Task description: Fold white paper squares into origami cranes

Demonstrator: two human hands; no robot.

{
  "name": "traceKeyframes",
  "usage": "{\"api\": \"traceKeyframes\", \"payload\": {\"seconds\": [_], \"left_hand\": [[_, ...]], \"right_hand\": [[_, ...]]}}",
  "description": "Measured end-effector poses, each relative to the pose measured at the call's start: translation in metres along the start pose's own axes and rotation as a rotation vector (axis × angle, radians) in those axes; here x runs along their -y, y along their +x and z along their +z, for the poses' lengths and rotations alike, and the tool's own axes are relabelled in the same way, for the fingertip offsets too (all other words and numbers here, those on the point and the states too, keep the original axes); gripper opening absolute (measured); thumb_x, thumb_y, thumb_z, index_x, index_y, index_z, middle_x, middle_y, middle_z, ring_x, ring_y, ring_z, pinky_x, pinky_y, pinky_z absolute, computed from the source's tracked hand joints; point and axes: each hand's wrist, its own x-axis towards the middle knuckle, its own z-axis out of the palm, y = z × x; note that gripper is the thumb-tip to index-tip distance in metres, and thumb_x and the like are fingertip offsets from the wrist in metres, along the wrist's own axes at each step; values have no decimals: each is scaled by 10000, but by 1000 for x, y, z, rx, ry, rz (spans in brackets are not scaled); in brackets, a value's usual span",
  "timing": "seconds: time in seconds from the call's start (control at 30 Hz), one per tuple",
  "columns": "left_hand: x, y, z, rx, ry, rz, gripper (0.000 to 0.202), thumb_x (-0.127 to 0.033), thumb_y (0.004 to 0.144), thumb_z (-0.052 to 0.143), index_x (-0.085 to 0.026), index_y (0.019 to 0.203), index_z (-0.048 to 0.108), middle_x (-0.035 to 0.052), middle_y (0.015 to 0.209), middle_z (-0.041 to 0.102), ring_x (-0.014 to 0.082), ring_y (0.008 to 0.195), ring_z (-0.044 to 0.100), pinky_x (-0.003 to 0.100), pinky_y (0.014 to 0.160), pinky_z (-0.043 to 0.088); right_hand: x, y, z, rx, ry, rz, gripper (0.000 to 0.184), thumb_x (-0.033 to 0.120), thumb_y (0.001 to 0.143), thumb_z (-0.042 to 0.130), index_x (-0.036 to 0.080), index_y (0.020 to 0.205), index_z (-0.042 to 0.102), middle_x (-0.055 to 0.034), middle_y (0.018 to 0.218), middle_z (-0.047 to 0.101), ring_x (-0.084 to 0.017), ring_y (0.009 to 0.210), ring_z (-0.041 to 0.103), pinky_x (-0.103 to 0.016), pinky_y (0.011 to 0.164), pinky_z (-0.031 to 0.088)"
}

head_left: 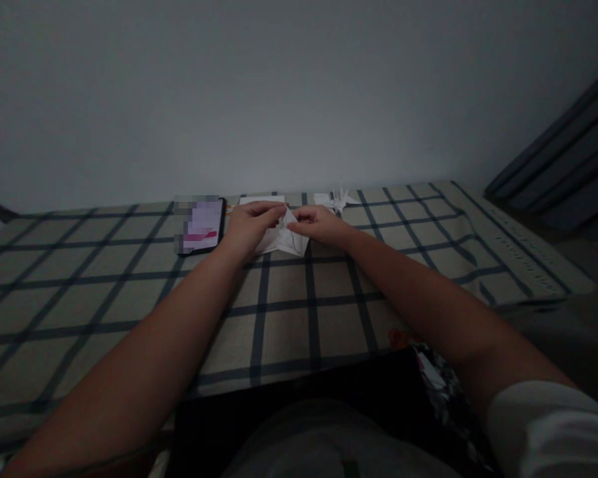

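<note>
Between my two hands is a white sheet of folded paper (295, 243), creased, with a point standing up near my fingertips. My left hand (253, 224) pinches it from the left, thumb and fingers together at the raised tip. From the right, my right hand (321, 224) grips the same paper, its thumb lying on the near face and its fingers curled behind. The paper's lower edge spreads towards me over the cloth. Parts of the folds are hidden by my fingers.
A checked tablecloth (289, 332) covers the table, which meets a plain wall (299, 99). Left of my hands lies a lit phone (202, 226). Behind them are a flat white paper (262, 199) and a spiky folded paper figure (339, 200). A dark curtain (568, 146) hangs at right.
</note>
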Motion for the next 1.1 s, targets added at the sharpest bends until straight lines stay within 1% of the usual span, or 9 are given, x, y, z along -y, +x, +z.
{"api": "traceKeyframes", "payload": {"seconds": [0.13, 0.2, 0.4, 0.53, 0.73, 0.87, 0.97, 1.03, 1.1], "left_hand": [[5, 3, -1, 2, -46, -34, 306, -431, 671, 823, -168, 828, 813, 49, 756, 742, 145, 687, 612, 279, 698, 499], [7, 4, -1, 22, -54, -40, 336, -456, 668, 825, -166, 836, 813, 55, 786, 751, 151, 705, 627, 282, 707, 509], [5, 4, 0, 67, -64, -75, 406, -501, 600, 872, -170, 827, 811, 72, 842, 768, 165, 738, 642, 282, 695, 514], [5, 4, -1, 65, -53, -99, 420, -506, 581, 877, -169, 822, 805, 78, 831, 769, 180, 751, 655, 287, 690, 514], [2, 2, 1, 0, -15, -50, 328, -436, 626, 845, -161, 789, 774, 57, 785, 749, 168, 732, 640, 295, 719, 511], [0, 0, 3, 0, 14, -2, 263, -401, 672, 818, -163, 770, 759, 43, 758, 727, 158, 726, 626, 294, 743, 512], [3, 1, 4, 12, 24, 34, 293, -428, 708, 795, -171, 845, 763, 46, 813, 729, 159, 754, 634, 289, 749, 522], [5, 3, 4, 32, 31, 42, 358, -433, 719, 789, -187, 978, 767, 53, 916, 741, 162, 793, 649, 283, 738, 532], [7, 4, 3, 64, 19, 20, 430, -426, 743, 766, -207, 1112, 752, 62, 999, 741, 170, 825, 663, 278, 708, 541]], "right_hand": [[-1, 0, -1, -12, -24, -1, 249, 398, 868, 578, 174, 780, 517, 37, 722, 397, -111, 674, 386, -269, 631, 312], [-1, 0, -2, -24, -42, -2, 262, 407, 871, 578, 179, 764, 505, 40, 713, 380, -113, 676, 378, -271, 634, 309], [1, -1, -4, -26, -58, 8, 263, 413, 859, 570, 185, 751, 497, 39, 700, 385, -115, 675, 370, -272, 631, 298], [2, -1, -2, -23, -44, 23, 276, 430, 842, 575, 181, 746, 504, 40, 701, 397, -113, 672, 371, -273, 633, 303], [2, 0, 0, -16, -30, 15, 289, 434, 852, 588, 175, 754, 508, 42, 704, 389, -112, 675, 373, -278, 635, 306], [2, -1, 0, -31, -63, 19, 260, 377, 883, 583, 181, 738, 492, 48, 688, 370, -106, 651, 359, -272, 620, 294], [2, 0, 0, -97, -53, 31, 231, 338, 869, 594, 178, 728, 505, 45, 677, 399, -106, 648, 377, -264, 618, 308], [1, 1, -1, -166, -9, 34, 212, 343, 863, 596, 171, 753, 539, 32, 701, 460, -115, 676, 427, -261, 634, 346], [-1, 3, -3, -239, 57, 33, 208, 364, 861, 595, 165, 803, 573, 10, 752, 531, -129, 723, 486, -266, 668, 392]]}}
